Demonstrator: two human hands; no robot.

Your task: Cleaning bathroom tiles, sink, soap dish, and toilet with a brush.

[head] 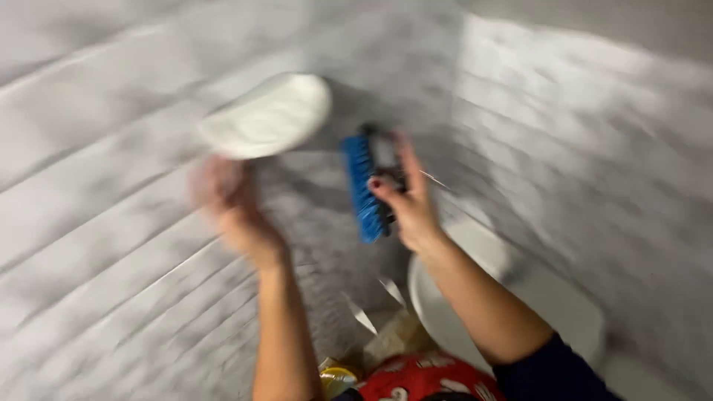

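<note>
The picture is heavily blurred by motion. My left hand [232, 209] is raised against a grey marbled tile wall and holds the lower edge of a white round lid-like object [269, 115]. My right hand [407, 200] grips a scrub brush [365, 186] with blue bristles and a dark back, held upright just right of the white object. The brush and the white object are apart by a small gap.
Grey marbled wall tiles [111, 223] fill the left and a corner runs near the middle. A white toilet [475, 297] sits below right. A red patterned garment [423, 379] and a yellow item [336, 377] show at the bottom.
</note>
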